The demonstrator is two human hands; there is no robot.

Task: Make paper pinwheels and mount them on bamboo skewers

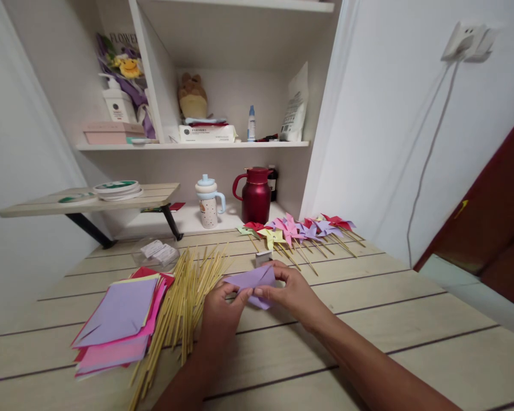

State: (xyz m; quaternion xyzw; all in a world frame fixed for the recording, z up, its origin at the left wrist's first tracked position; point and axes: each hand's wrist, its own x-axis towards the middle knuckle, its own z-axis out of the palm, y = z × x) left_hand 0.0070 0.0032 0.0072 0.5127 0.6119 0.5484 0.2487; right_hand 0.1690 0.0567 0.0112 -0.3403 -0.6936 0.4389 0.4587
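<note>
I see a stack of coloured paper (pixel 120 319) beside a bundle of sticks (pixel 184 302) on the counter (pixel 411 319); finished pinwheels (pixel 300 231) lie near a red jug (pixel 256 195) and a lidded cup (pixel 208 201).

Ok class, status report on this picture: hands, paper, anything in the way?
Left hand and right hand both pinching the purple paper above the table. Sticks close on the left, not blocking.

Two hands, the left hand (pixel 220 317) and the right hand (pixel 289 291), share one folded purple paper sheet (pixel 252 279). The table (pixel 389 319) carries one stack of coloured paper (pixel 120 319), one bundle of bamboo sticks (pixel 184 302), too many to count, and one row of finished pinwheels (pixel 300 229), roughly eight. Behind stand one red jug (pixel 255 195) and one lidded cup (pixel 208 201).
</note>
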